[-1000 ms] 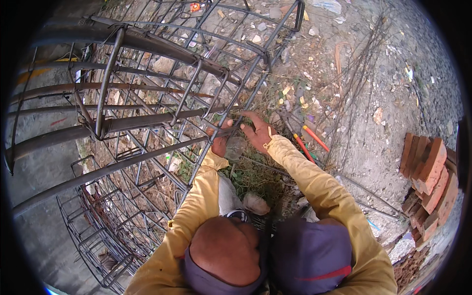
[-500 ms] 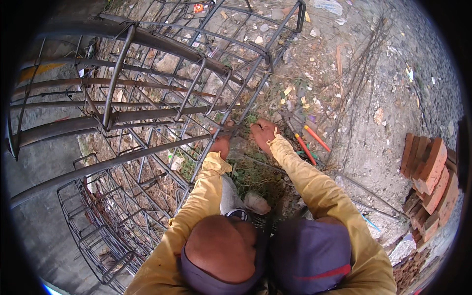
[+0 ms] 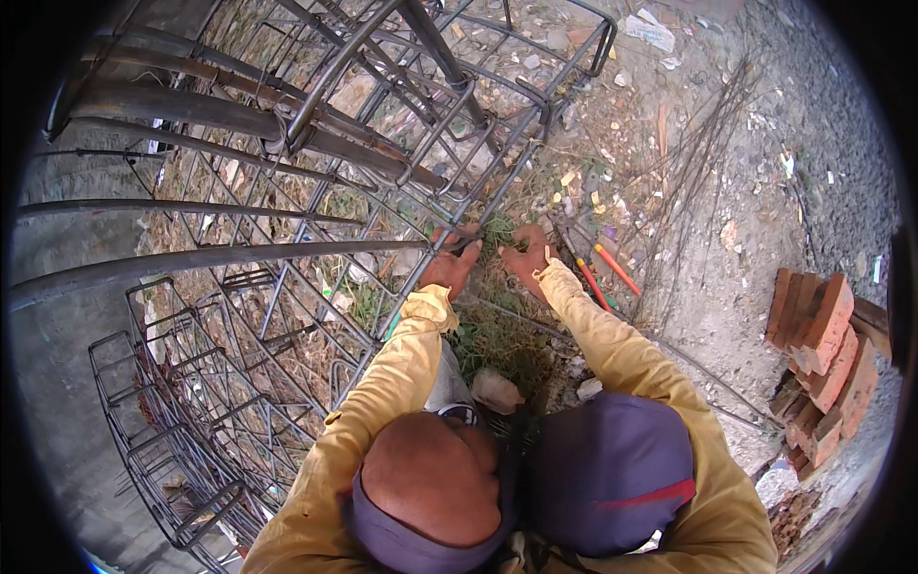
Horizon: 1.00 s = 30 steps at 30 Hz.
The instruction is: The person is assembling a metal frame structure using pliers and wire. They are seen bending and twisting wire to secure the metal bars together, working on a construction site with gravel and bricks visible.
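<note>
The left hand's fingers (image 3: 472, 253) are curled against a dark piece at the near edge of the rebar cage (image 3: 335, 149); whether they pinch it cannot be told. The right hand (image 3: 524, 263) is just beside, apart from the left, with thumb and forefinger slightly parted. No part is discernible between them; a fine wire could escape notice.

The cage occupies the left and upper area, around and beyond the left hand. Stirrups already encircle its thick longitudinal bars (image 3: 229, 255), so the frame is judged largely assembled. Fastening of the joint at the left hand cannot be confirmed; remaining joints cannot be counted.

Pliers with red-orange handles (image 3: 593, 286) lie on the ground near the right hand, not in use. Farther right are thin rods (image 3: 693, 143) and stacked bricks (image 3: 830, 335).

The left palm is turned out of view. Knees (image 3: 430, 478) block the lower foreground. The leftmost bars run into the dark lens rim.
</note>
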{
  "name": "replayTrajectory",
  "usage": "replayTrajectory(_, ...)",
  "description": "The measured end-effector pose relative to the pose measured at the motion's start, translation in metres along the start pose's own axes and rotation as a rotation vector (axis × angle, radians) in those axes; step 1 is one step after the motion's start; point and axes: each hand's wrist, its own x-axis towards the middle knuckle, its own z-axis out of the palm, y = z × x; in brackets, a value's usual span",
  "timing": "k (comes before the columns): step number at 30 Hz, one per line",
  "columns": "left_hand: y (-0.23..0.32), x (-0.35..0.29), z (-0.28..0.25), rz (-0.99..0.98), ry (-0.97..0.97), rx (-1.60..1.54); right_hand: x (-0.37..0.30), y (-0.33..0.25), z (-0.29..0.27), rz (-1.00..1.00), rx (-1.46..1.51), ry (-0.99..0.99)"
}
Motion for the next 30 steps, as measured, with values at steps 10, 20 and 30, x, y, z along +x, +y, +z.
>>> replayTrajectory(10,0.009,0.003,0.004,-0.083,-0.036,0.131,-0.01,-0.027,-0.027,-0.445,-0.743,-0.023)
replayTrajectory(20,-0.021,0.002,-0.005,-0.027,-0.055,-0.024,0.035,-0.024,-0.001,-0.437,-0.33,-0.042)
replayTrajectory(30,0.009,-0.005,-0.003,-0.063,0.009,0.185,0.032,-0.034,0.013,0.39,0.815,-0.097)
